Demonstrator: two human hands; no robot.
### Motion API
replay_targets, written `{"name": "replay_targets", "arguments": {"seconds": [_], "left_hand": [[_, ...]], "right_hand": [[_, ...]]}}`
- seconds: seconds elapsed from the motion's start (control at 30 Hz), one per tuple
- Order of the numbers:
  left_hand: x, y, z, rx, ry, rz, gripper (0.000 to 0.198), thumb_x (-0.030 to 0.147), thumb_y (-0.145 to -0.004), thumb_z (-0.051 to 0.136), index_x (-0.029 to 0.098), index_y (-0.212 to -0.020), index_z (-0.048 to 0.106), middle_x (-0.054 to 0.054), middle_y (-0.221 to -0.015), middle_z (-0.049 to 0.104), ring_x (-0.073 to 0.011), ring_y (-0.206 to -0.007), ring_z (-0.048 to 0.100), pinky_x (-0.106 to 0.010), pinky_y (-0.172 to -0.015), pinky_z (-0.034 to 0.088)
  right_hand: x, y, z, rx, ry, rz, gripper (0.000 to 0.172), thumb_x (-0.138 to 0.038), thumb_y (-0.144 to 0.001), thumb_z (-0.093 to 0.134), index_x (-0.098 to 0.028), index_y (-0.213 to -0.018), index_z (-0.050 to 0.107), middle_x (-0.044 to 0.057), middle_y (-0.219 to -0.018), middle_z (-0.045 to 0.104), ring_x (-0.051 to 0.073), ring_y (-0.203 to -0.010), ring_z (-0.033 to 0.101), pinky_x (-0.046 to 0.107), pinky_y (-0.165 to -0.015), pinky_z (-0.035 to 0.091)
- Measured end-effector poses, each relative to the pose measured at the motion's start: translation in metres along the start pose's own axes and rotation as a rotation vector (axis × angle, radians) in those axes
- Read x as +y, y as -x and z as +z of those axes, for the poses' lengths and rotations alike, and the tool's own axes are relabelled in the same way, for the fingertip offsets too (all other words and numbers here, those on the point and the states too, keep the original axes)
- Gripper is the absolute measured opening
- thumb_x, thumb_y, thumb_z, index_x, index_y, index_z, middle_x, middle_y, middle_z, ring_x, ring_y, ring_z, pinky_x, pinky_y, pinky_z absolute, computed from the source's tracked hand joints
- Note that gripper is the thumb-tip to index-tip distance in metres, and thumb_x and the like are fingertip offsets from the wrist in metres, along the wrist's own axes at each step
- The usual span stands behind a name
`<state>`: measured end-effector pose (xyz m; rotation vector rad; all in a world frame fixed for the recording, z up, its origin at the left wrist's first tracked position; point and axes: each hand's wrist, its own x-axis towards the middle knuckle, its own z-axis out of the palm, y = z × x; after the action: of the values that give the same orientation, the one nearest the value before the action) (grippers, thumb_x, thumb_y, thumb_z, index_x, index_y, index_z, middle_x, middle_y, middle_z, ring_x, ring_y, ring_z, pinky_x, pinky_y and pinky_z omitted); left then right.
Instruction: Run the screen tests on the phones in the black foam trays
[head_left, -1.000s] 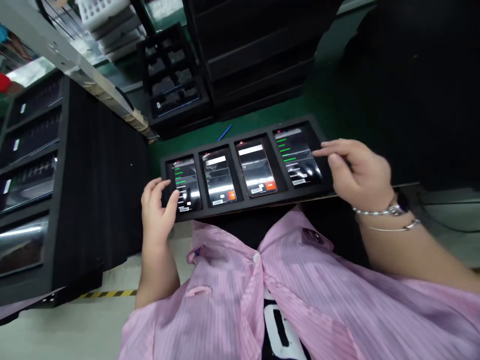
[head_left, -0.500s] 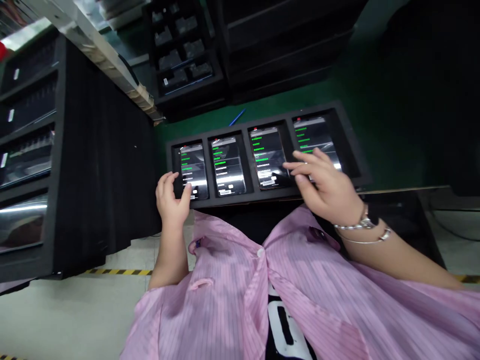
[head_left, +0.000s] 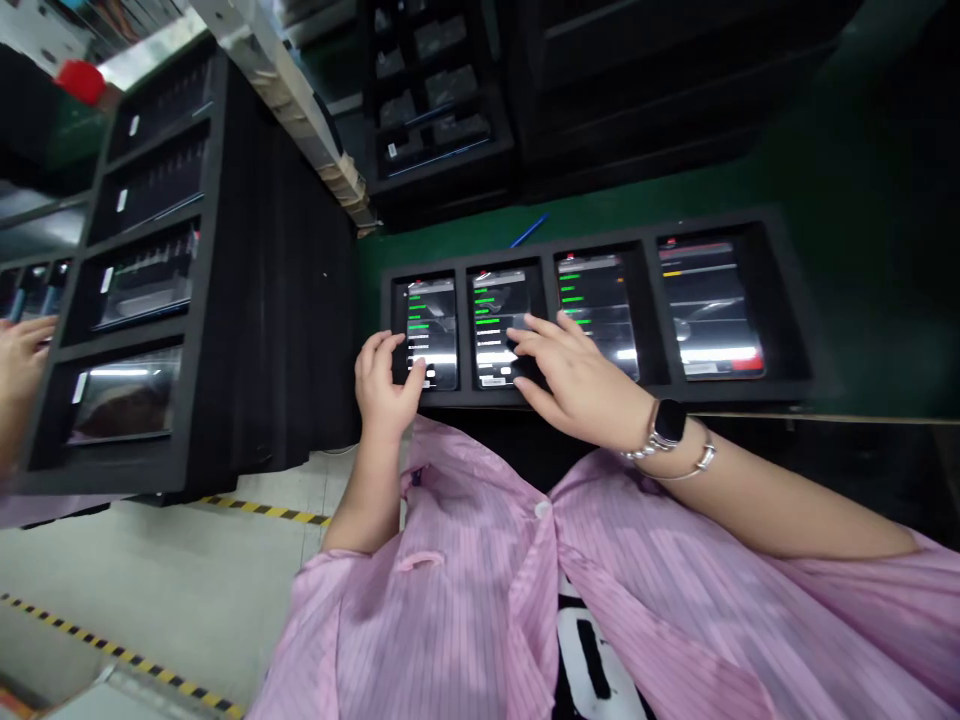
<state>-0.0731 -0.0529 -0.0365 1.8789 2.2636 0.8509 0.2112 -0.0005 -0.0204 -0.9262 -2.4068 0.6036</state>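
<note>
Several lit phones lie in the compartments of a black foam tray (head_left: 517, 398) in front of me. My left hand (head_left: 388, 388) rests at the tray's left end, fingers apart, its thumb over the lower edge of the leftmost phone (head_left: 433, 320). My right hand (head_left: 581, 380) is spread above the tray, fingertips at the right side of the second phone (head_left: 495, 345). It partly covers the third phone (head_left: 611, 300). Green text lines show on these three screens. The rightmost phone (head_left: 712, 310) has an orange line and a red block at the lower right.
A blue pen (head_left: 529, 231) lies on the green table (head_left: 450, 225) behind the tray. At left stands a tall stack of black trays (head_left: 277, 280) holding devices. Another tray (head_left: 450, 155) with devices sits at the back. Another person's hand (head_left: 26, 350) shows at the far left.
My right hand has moved left from the third and fourth phones to the second. The rightmost screen has changed from green lines to orange and red. The view has shifted left.
</note>
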Motion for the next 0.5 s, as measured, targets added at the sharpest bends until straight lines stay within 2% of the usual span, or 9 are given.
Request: {"name": "replay_targets", "arguments": {"seconds": [0.1,0.2,0.33,0.43,0.5], "left_hand": [[0.002,0.001,-0.002,-0.04,-0.01,-0.006,0.041,0.036,-0.09,0.069,0.021,-0.128,0.068,-0.013,-0.14,0.061,-0.0276,-0.133,0.059,-0.039,-0.115,0.046],[0.007,0.001,-0.005,-0.097,-0.046,-0.009,0.046,0.038,-0.089,0.071,0.023,-0.133,0.068,-0.013,-0.144,0.058,-0.0304,-0.135,0.057,-0.041,-0.114,0.048],[0.006,-0.001,-0.01,-0.158,-0.081,-0.021,0.047,0.045,-0.091,0.07,0.028,-0.135,0.068,-0.013,-0.154,0.051,-0.0354,-0.136,0.057,-0.046,-0.11,0.052],[-0.009,0.006,-0.016,-0.1,0.074,-0.042,0.06,0.054,-0.095,0.064,0.027,-0.148,0.056,-0.015,-0.162,0.044,-0.0329,-0.141,0.055,-0.044,-0.111,0.053],[-0.023,0.014,-0.019,-0.064,0.205,-0.103,0.064,0.058,-0.098,0.058,0.026,-0.153,0.049,-0.016,-0.157,0.051,-0.0291,-0.135,0.061,-0.042,-0.109,0.055]], "right_hand": [[0.004,-0.003,0.011,-0.014,0.004,0.024,0.035,-0.037,-0.101,0.05,-0.016,-0.128,0.057,0.02,-0.145,0.06,0.04,-0.147,0.046,0.072,-0.122,0.036],[0.008,0.006,0.007,0.062,-0.044,0.023,0.033,-0.038,-0.101,0.052,-0.021,-0.128,0.055,0.016,-0.143,0.062,0.038,-0.147,0.047,0.071,-0.124,0.035],[0.025,0.034,-0.021,0.191,0.017,0.104,0.033,-0.039,-0.098,0.056,-0.027,-0.129,0.055,0.014,-0.141,0.064,0.039,-0.145,0.049,0.073,-0.123,0.032],[0.054,0.072,-0.05,0.344,0.203,0.285,0.041,-0.046,-0.095,0.057,-0.026,-0.131,0.056,0.018,-0.143,0.061,0.041,-0.146,0.047,0.07,-0.123,0.032],[0.076,0.103,-0.066,0.421,0.291,0.474,0.052,-0.051,-0.089,0.06,-0.024,-0.133,0.056,0.022,-0.144,0.059,0.042,-0.145,0.048,0.064,-0.122,0.037]]}}
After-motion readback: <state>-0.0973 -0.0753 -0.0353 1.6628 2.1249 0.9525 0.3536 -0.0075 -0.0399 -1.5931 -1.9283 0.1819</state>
